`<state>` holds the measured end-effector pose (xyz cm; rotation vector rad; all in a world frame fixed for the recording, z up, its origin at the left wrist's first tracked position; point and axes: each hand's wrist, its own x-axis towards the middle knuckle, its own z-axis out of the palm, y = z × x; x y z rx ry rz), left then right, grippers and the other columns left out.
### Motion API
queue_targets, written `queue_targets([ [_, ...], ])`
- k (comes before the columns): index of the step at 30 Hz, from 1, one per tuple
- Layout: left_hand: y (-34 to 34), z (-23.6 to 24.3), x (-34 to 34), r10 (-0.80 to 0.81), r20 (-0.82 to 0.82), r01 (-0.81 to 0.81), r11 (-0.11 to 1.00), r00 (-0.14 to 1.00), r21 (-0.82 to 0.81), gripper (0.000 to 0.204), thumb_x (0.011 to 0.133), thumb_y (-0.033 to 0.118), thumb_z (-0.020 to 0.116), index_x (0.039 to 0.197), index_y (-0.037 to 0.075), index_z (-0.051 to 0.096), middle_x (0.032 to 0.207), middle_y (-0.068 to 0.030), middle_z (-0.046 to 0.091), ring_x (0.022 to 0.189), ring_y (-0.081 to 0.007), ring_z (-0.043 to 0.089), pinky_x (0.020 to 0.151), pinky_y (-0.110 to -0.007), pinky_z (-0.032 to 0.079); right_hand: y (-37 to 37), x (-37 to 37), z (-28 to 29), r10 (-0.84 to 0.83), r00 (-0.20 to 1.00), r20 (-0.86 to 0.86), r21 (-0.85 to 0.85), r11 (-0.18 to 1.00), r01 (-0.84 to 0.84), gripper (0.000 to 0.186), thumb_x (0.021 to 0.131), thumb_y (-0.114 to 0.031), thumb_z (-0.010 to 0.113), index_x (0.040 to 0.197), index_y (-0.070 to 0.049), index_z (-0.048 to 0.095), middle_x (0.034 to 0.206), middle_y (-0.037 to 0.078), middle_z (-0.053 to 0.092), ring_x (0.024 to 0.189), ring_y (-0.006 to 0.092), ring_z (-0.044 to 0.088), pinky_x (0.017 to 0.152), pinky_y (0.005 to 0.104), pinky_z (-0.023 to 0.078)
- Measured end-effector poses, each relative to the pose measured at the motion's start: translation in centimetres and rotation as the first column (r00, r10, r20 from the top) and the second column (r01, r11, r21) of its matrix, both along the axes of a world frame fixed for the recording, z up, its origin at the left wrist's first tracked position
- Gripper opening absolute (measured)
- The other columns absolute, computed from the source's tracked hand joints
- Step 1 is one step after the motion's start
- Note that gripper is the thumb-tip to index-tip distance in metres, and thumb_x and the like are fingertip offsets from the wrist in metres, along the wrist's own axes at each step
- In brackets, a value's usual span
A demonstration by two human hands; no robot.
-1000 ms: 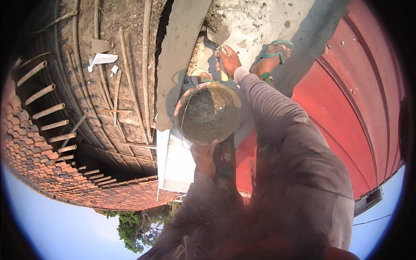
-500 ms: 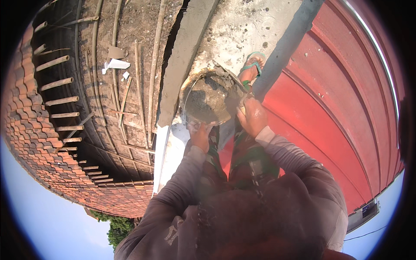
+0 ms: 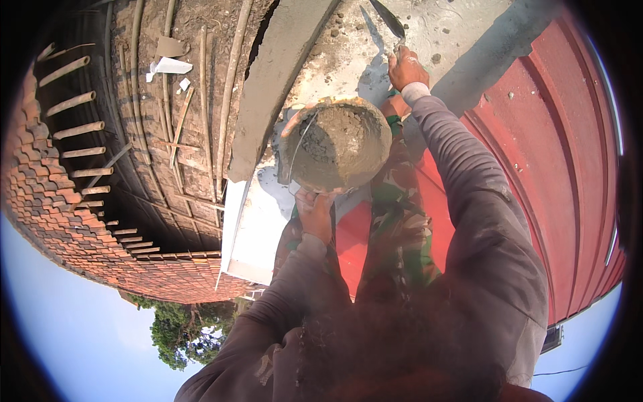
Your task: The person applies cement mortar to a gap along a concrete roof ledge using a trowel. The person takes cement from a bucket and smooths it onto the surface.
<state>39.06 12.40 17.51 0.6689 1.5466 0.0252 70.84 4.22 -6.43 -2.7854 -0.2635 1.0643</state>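
Note:
My left hand (image 3: 315, 213) is closed on the near rim of a mortar-smeared bucket (image 3: 383, 142). Grey wet mortar (image 3: 337, 134) lies inside it, and a thin wire handle (image 3: 299, 139) leans over its left side. Beyond the bucket, my right arm reaches forward. My right hand (image 3: 408, 69) grips a trowel, its dark narrow blade (image 3: 388, 19) pointing away over the rough pale concrete surface (image 3: 462, 23). The trowel's shadow falls on the concrete to the left of the blade.
Left of the bucket runs a smooth grey mortared ledge (image 3: 268, 87), with a drop beside it to bamboo poles (image 3: 231, 87) and broken white pieces (image 3: 173, 65). Orange roof tiles (image 3: 47, 208) lie farther left. Red metal roofing (image 3: 536, 167) slopes away on the right.
My right hand has moved from the bucket's right side forward over the concrete, bringing the trowel out of the bucket. The bucket now sits more level, my left hand still on its rim.

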Motion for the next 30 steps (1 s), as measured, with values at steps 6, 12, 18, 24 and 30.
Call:
queue_targets([
  [6,-1.2,1.7,-9.6,-0.373,-0.161,0.385,0.921,0.914,0.050,0.033,0.096,-0.006,0.063,0.125,-0.005,0.049,0.125,-0.0105,0.051,0.116,-0.0188,0.057,0.101,-0.030,0.050,5.5,-10.1,-6.0,-0.021,0.998,-0.058,0.102,0.994,0.026,0.042,0.099,-0.031,0.061,0.132,-0.007,0.052,0.127,0.022,0.061,0.115,0.0421,0.064,0.096,0.0515,0.053],
  [12,0.5,2.6,-14.5,-0.776,-0.245,0.813,0.569,0.581,0.124,0.035,0.098,-0.003,0.062,0.129,-0.001,0.045,0.129,-0.0121,0.053,0.119,-0.0191,0.056,0.101,-0.031,0.050,5.8,-21.0,-5.3,-0.149,0.945,-0.290,0.212,0.953,0.216,0.051,0.100,-0.029,0.059,0.142,-0.003,0.048,0.136,0.026,0.057,0.126,0.0440,0.056,0.105,0.0488,0.047],
  [18,3.3,4.3,-13.4,-0.131,-0.125,0.134,0.991,0.983,0.017,0.036,0.099,-0.001,0.062,0.130,0.001,0.043,0.129,-0.0131,0.059,0.116,-0.0194,0.061,0.098,-0.030,0.052,5.6,-24.1,-9.2,-0.489,0.790,-0.370,0.290,0.747,0.598,0.053,0.098,-0.028,0.057,0.139,0.004,0.049,0.130,0.036,0.059,0.122,0.0520,0.056,0.105,0.0509,0.045],
  [24,6.0,6.9,-13.8,-0.270,-0.226,0.272,0.962,0.936,-0.023,0.036,0.098,0.000,0.065,0.131,0.003,0.050,0.126,-0.0095,0.061,0.107,-0.0158,0.064,0.087,-0.026,0.054,8.0,-30.1,-16.4,-0.559,0.616,-0.554,0.209,0.623,0.754,0.043,0.100,-0.020,0.052,0.137,0.002,0.049,0.100,0.022,0.068,0.083,0.0302,0.070,0.076,0.0394,0.057],
  [30,6.8,7.4,-17.5,-0.746,-0.398,0.829,0.555,0.534,0.072,0.027,0.090,0.005,0.076,0.117,0.007,0.074,0.124,-0.0087,0.061,0.109,-0.0190,0.058,0.094,-0.032,0.047,13.1,-32.1,-20.2,-0.471,0.619,-0.628,0.414,0.471,0.779,0.033,0.099,-0.016,0.058,0.124,0.005,0.054,0.101,0.025,0.067,0.092,0.0375,0.070,0.089,0.0404,0.054],
])
